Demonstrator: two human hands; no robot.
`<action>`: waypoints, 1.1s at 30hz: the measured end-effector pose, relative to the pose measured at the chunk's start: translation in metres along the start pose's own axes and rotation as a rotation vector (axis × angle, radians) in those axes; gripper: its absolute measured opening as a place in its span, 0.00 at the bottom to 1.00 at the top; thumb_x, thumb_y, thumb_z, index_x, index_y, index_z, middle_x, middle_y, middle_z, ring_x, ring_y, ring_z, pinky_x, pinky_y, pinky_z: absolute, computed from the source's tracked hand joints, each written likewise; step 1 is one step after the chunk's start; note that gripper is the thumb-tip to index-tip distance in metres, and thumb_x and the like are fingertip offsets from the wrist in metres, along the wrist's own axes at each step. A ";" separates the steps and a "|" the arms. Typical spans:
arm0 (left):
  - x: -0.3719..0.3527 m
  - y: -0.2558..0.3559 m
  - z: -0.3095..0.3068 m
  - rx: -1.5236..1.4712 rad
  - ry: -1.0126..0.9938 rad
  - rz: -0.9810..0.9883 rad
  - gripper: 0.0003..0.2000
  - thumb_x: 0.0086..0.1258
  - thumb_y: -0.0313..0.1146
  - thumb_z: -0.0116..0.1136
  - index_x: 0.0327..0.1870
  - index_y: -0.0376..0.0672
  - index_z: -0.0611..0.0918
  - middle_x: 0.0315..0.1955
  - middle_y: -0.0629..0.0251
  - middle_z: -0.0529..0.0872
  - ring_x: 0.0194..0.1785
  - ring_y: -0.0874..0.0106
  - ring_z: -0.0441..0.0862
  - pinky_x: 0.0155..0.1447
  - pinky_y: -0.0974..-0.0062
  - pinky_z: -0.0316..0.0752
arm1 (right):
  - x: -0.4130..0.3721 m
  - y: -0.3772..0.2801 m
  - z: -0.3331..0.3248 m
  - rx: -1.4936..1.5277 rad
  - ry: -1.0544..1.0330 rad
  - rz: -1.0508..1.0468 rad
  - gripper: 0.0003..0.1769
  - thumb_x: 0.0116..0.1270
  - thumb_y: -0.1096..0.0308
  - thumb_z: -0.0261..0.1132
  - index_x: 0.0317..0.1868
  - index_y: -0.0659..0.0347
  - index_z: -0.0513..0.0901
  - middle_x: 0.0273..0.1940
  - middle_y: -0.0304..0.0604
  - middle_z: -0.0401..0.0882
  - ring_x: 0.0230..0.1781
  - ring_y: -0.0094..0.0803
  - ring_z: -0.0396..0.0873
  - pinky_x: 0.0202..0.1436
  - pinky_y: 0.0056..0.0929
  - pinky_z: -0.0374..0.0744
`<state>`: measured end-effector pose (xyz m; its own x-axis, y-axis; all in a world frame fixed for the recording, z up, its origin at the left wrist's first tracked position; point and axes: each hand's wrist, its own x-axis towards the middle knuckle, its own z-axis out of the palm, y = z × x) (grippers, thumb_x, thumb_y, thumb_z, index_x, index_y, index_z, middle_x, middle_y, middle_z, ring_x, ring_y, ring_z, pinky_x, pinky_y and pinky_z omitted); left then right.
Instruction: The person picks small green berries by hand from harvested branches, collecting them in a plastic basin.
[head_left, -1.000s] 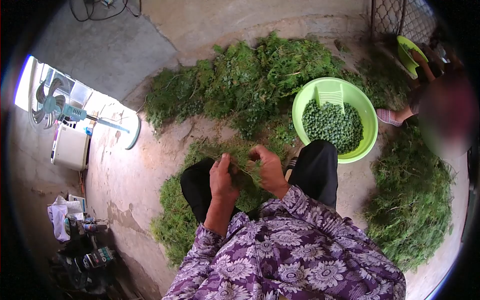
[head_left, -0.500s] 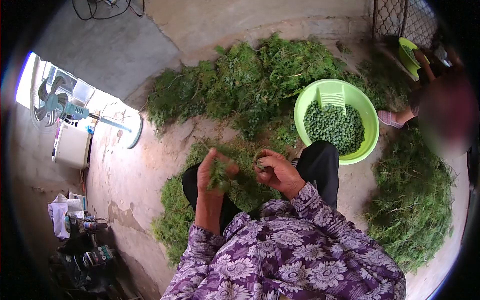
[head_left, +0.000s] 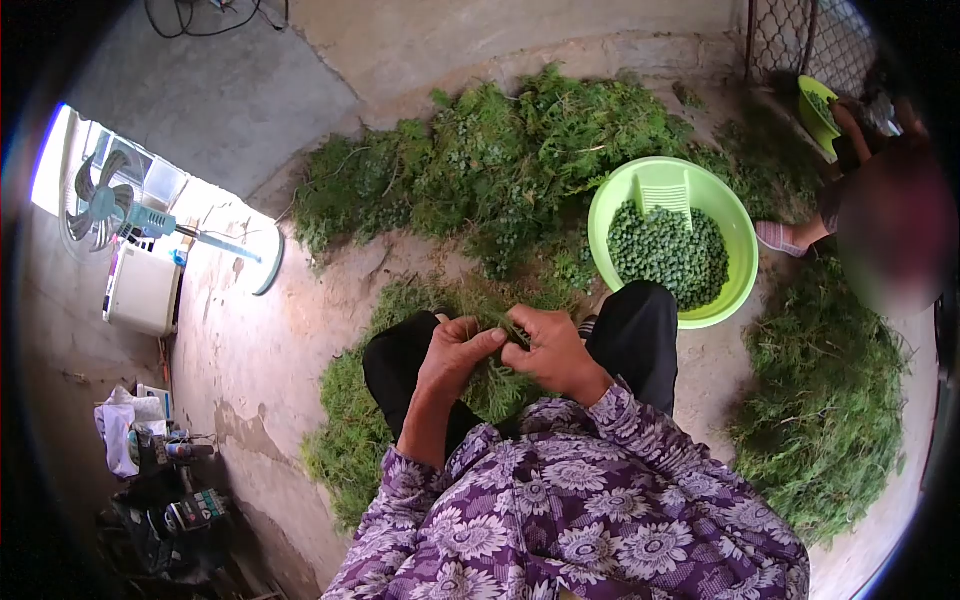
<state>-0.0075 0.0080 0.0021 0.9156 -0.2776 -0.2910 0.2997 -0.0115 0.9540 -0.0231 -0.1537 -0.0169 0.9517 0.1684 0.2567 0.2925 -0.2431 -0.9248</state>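
Note:
Between my knees, my left hand point(head_left: 455, 362) is closed on a feathery evergreen sprig point(head_left: 500, 390), whose fronds hang below the fingers. My right hand point(head_left: 556, 352) meets it from the other side, thumb and fingers pinched on the same sprig. The fingertips of both hands nearly touch, and what lies right between them is partly hidden. Just beyond my right knee stands a lime-green basin point(head_left: 742, 270) with a ribbed washboard part, holding many small round green cones point(head_left: 668, 258).
A long heap of cone-bearing branches point(head_left: 480, 160) lies ahead. Loose greenery point(head_left: 345, 440) spreads at my left, and another pile point(head_left: 825, 400) lies at right. Another person point(head_left: 895, 215) sits at right by a smaller green basin point(head_left: 818, 115). A standing fan point(head_left: 105, 205) is at left.
My left hand has moved right and come together with my right hand on the sprig. The other person's hand has shifted slightly at the small basin.

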 end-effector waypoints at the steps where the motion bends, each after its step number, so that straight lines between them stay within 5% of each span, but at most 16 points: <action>1: -0.002 0.003 0.002 0.000 0.000 -0.001 0.09 0.54 0.34 0.63 0.26 0.39 0.77 0.20 0.76 0.76 0.23 0.85 0.70 0.25 0.85 0.63 | 0.000 -0.001 0.001 -0.002 0.014 -0.021 0.12 0.48 0.68 0.62 0.31 0.66 0.73 0.20 0.41 0.70 0.21 0.24 0.69 0.25 0.26 0.69; 2: -0.004 0.007 0.004 -0.046 0.002 -0.018 0.07 0.55 0.33 0.61 0.27 0.39 0.77 0.20 0.76 0.77 0.23 0.85 0.71 0.26 0.85 0.64 | 0.000 -0.001 0.002 -0.005 0.028 -0.042 0.12 0.48 0.69 0.61 0.32 0.67 0.73 0.19 0.38 0.68 0.21 0.17 0.65 0.24 0.23 0.68; 6: -0.006 0.005 0.004 -0.101 0.026 -0.016 0.04 0.56 0.30 0.57 0.27 0.40 0.78 0.21 0.74 0.79 0.23 0.84 0.74 0.28 0.85 0.67 | -0.001 0.005 0.003 0.151 -0.024 -0.004 0.10 0.50 0.70 0.60 0.33 0.67 0.73 0.20 0.37 0.70 0.20 0.19 0.67 0.24 0.22 0.68; 9: 0.000 -0.006 -0.007 -0.114 0.118 0.060 0.04 0.55 0.28 0.54 0.27 0.38 0.78 0.20 0.71 0.79 0.22 0.82 0.74 0.27 0.83 0.69 | 0.000 0.008 0.002 0.387 -0.020 0.098 0.09 0.52 0.71 0.59 0.33 0.66 0.74 0.23 0.41 0.73 0.22 0.30 0.73 0.27 0.29 0.72; 11: 0.000 -0.001 -0.011 -0.243 0.124 0.070 0.04 0.55 0.28 0.53 0.27 0.37 0.78 0.20 0.69 0.79 0.22 0.80 0.74 0.27 0.83 0.69 | 0.004 -0.002 -0.014 0.941 -0.125 0.515 0.04 0.56 0.74 0.55 0.32 0.64 0.74 0.25 0.39 0.73 0.21 0.25 0.71 0.25 0.24 0.71; 15: 0.009 -0.017 -0.021 -0.569 0.012 0.149 0.07 0.57 0.31 0.50 0.23 0.37 0.74 0.15 0.67 0.73 0.21 0.74 0.71 0.28 0.76 0.67 | 0.004 0.005 -0.019 1.371 -0.172 0.451 0.05 0.58 0.75 0.52 0.36 0.62 0.71 0.27 0.40 0.72 0.21 0.23 0.68 0.22 0.20 0.67; 17: 0.011 -0.023 -0.022 -0.701 -0.057 0.149 0.08 0.57 0.32 0.51 0.22 0.39 0.73 0.14 0.68 0.71 0.20 0.73 0.69 0.29 0.74 0.67 | 0.004 -0.002 -0.018 1.363 -0.186 0.501 0.05 0.58 0.75 0.52 0.36 0.62 0.71 0.27 0.40 0.73 0.21 0.22 0.69 0.22 0.20 0.67; 19: 0.006 -0.006 -0.005 -0.757 0.144 0.014 0.12 0.59 0.32 0.48 0.15 0.42 0.67 0.11 0.71 0.60 0.18 0.75 0.57 0.28 0.74 0.57 | 0.003 -0.003 -0.017 1.353 -0.200 0.548 0.05 0.58 0.75 0.53 0.36 0.62 0.71 0.27 0.40 0.73 0.22 0.22 0.69 0.22 0.19 0.67; 23: 0.007 -0.003 -0.007 -0.872 0.046 -0.006 0.12 0.60 0.34 0.48 0.16 0.43 0.69 0.10 0.72 0.61 0.18 0.75 0.58 0.27 0.74 0.58 | 0.000 0.003 -0.010 1.125 -0.264 0.483 0.05 0.58 0.74 0.55 0.36 0.61 0.72 0.29 0.39 0.73 0.23 0.19 0.70 0.22 0.15 0.67; 28: 0.007 0.002 0.002 -0.828 0.324 -0.102 0.13 0.62 0.36 0.48 0.16 0.44 0.70 0.09 0.73 0.62 0.17 0.76 0.58 0.23 0.76 0.57 | -0.006 -0.008 0.004 0.919 -0.318 0.421 0.09 0.56 0.70 0.61 0.37 0.63 0.73 0.31 0.37 0.74 0.28 0.17 0.70 0.28 0.16 0.70; 31: 0.014 -0.021 -0.011 -0.829 0.364 -0.053 0.12 0.60 0.36 0.50 0.17 0.45 0.70 0.10 0.73 0.64 0.17 0.76 0.59 0.22 0.76 0.57 | -0.008 -0.009 0.016 0.604 -0.274 0.219 0.15 0.53 0.67 0.68 0.39 0.63 0.74 0.32 0.33 0.74 0.34 0.18 0.70 0.40 0.19 0.70; 33: 0.016 -0.026 -0.013 -0.813 0.362 -0.037 0.12 0.61 0.37 0.51 0.17 0.45 0.70 0.11 0.73 0.65 0.18 0.75 0.61 0.23 0.76 0.57 | -0.007 -0.012 0.018 0.539 -0.246 0.201 0.16 0.52 0.66 0.68 0.38 0.64 0.74 0.32 0.34 0.74 0.34 0.18 0.70 0.39 0.19 0.71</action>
<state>0.0028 0.0163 -0.0283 0.8890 0.0316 -0.4568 0.3021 0.7092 0.6371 -0.0354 -0.1347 -0.0125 0.9153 0.3997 0.0501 -0.0391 0.2120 -0.9765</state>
